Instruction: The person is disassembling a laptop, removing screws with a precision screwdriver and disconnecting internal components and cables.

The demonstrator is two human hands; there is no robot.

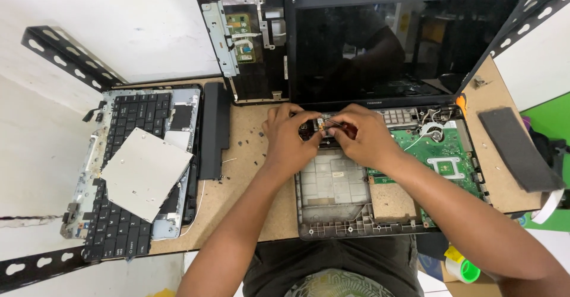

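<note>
An opened laptop base lies on the wooden bench, its green motherboard bare at the right. The dark screen stands upright behind it. My left hand and my right hand meet over the rear edge of the base. Their fingertips pinch a small part with thin wires near the hinge. Which hand holds it I cannot tell. A red-handled tool seems to sit under my right palm, mostly hidden.
A removed keyboard with a flat silver drive on top lies at the left, next to a black battery bar. A palmrest cover leans at the back. A dark foam strip lies right. Small screws dot the bench.
</note>
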